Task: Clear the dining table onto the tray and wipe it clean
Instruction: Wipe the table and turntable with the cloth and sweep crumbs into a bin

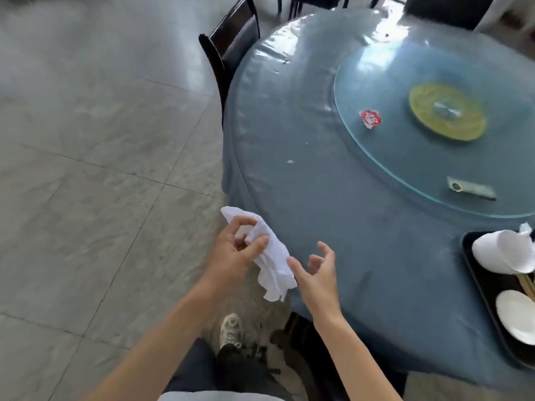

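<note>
Grey stone tiles cover the floor (pixel 86 140) on the left; a dark chair (pixel 231 44) stands at the far edge of the table, its back toward the camera. Low in the middle, the left hand (pixel 234 253) grips a white cloth (pixel 270 256), thumb and curled fingers pinching its upper part; the cloth is crumpled and creased, bunched into a loose roll, one end poking out above the fingers and the other hanging down in a ragged flap; it is held in the air just off the near-left edge of the table, over the floor. Just beside it, the right hand (pixel 317 273) is loosely spread, fingers relaxed and slightly bent, holding nothing; its thumb lies at or very near the cloth's lower part, though whether they touch cannot be told. Below the hands a pale shoe (pixel 231 328) shows on the floor.

The round table (pixel 347 227) wears a blue-grey cover under shiny clear plastic; small white crumbs (pixel 290 162) lie on it near the left rim. A glass turntable (pixel 390 157) sits toward the right, with a yellow disc (pixel 447 111) at its middle; a red-and-white wrapper (pixel 370 118) lies on the glass left of the disc, and a flat greenish packet (pixel 470 189) near the glass's near edge. At the far right, a dark tray (pixel 474 273) rests on the table, holding a tipped white cup (pixel 503 250), a white plate (pixel 518 319) and chopsticks (pixel 528 285).
</note>
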`<action>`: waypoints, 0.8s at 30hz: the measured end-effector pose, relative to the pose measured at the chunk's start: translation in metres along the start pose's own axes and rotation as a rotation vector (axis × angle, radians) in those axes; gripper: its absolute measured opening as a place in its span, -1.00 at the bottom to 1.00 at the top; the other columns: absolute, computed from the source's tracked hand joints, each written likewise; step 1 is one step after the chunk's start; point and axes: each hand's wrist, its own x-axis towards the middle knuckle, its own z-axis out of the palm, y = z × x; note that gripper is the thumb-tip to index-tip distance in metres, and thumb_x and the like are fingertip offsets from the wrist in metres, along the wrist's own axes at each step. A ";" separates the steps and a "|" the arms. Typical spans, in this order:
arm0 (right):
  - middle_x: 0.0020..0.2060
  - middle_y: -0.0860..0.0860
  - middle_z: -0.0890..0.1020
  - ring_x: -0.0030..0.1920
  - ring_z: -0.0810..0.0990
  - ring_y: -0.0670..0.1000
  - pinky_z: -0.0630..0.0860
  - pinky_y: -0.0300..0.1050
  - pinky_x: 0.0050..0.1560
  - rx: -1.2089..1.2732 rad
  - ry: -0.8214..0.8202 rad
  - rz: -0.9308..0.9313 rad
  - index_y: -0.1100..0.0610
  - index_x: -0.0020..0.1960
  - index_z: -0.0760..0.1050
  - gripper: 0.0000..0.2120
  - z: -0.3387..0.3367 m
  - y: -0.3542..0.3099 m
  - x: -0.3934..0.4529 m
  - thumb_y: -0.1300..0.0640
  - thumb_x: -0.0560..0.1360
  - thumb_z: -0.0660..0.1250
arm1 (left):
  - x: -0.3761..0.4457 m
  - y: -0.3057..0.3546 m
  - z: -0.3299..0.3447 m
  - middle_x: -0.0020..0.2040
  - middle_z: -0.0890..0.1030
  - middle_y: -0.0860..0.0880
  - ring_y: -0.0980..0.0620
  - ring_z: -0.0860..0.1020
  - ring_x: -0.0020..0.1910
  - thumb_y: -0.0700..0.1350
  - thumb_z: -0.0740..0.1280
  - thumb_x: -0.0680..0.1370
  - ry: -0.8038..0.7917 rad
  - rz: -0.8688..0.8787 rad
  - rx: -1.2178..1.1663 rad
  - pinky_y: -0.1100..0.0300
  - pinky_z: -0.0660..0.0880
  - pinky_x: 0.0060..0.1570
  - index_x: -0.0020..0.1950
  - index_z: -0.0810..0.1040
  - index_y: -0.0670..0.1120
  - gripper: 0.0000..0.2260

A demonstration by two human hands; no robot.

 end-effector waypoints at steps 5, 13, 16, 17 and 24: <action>0.04 0.01 0.73 0.08 0.72 -0.04 0.62 0.09 0.24 0.180 -0.100 -0.056 -0.07 0.16 0.62 -0.82 0.004 -0.053 0.017 -0.09 0.61 0.39 | 0.042 0.006 0.013 -0.18 0.67 -0.15 -0.16 0.67 -0.15 -0.21 0.46 0.57 -0.156 0.000 0.121 0.10 0.59 -0.09 0.12 0.57 -0.07 -0.84; -0.05 0.00 0.76 -0.02 0.76 -0.02 0.71 -0.05 0.02 0.218 0.171 -0.009 0.01 0.07 0.66 -0.79 0.023 -0.100 0.039 -0.08 0.52 0.52 | 0.120 0.032 0.012 0.01 0.74 0.00 -0.05 0.70 0.04 -0.15 0.54 0.51 -0.577 0.014 0.275 -0.14 0.62 0.14 0.22 0.66 0.06 -0.70; -0.05 0.00 0.77 -0.01 0.76 0.00 0.71 0.02 0.03 0.223 0.208 0.016 0.04 0.09 0.66 -0.77 0.027 -0.110 0.049 -0.05 0.51 0.53 | 0.147 0.044 0.012 0.02 0.74 0.00 -0.07 0.70 0.06 -0.13 0.52 0.53 -0.708 0.015 0.332 -0.14 0.62 0.14 0.18 0.70 0.04 -0.77; -0.03 0.00 0.77 0.01 0.76 0.01 0.71 0.05 0.04 0.222 0.203 0.022 0.04 0.11 0.66 -0.75 0.027 -0.112 0.053 -0.04 0.49 0.55 | 0.154 0.047 0.012 0.01 0.74 0.01 -0.05 0.70 0.06 -0.14 0.52 0.53 -0.742 0.010 0.345 -0.11 0.62 0.15 0.15 0.71 0.03 -0.79; -0.10 0.02 0.77 0.00 0.75 0.09 0.68 0.22 0.08 0.151 0.288 0.009 -0.02 -0.02 0.70 -0.88 0.009 -0.111 0.075 0.06 0.58 0.37 | 0.184 0.053 0.030 0.13 0.72 0.01 -0.02 0.67 0.16 -0.19 0.45 0.58 -0.815 -0.147 0.271 0.15 0.57 0.20 0.32 0.65 0.00 -0.69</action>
